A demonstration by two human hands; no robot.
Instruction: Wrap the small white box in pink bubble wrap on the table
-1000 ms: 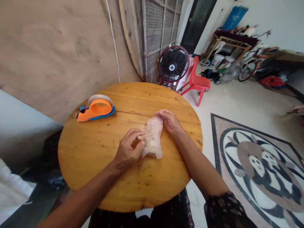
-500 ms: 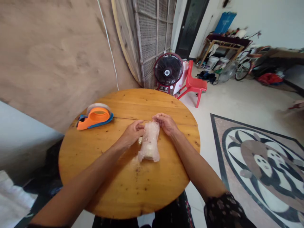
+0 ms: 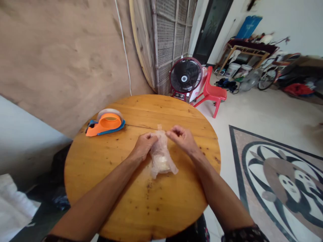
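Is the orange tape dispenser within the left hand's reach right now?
Probably yes: the dispenser lies on the left hand's own side with only bare table between, though that hand grips the bundle.

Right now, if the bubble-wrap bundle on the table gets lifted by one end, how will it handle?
Probably floppy at the ends: the bubble-wrap bundle flares loose beyond a pale core. Likely light: mostly air-filled wrap, pinched at the far end by the left hand and right hand. Unlikely to roll: crumpled, uneven shape on the table.

No readable text, label, brand or number shows anywhere.
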